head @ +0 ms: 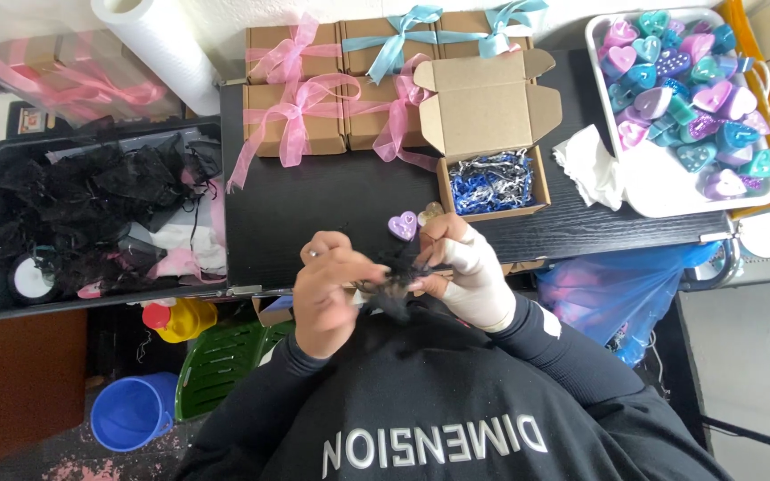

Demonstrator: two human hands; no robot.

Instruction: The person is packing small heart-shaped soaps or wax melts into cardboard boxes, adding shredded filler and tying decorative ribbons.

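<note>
- Illumination: bright, even and diffuse; the source itself is not visible.
- Shadows: soft and short, notably inside the open brown cardboard box with blue and silver shredded paper [490, 169] on the black wooden table [314, 209].
- Glare: a faint sheen on the table left of that box; the white plastic tray of heart-shaped pieces [661, 183], right of the box, verges on overexposure.
- Distortion: wide-angle bending at the edges.
- Sharpness: fair at centre; the hands below the box are slightly soft.

Your left hand [330, 289] and right hand [461, 267] meet close before your chest, over the near edge of the desk, fingers curled inward and pinching. Your right hand looks wrapped in white; dark sleeves cover both forearms.
</note>
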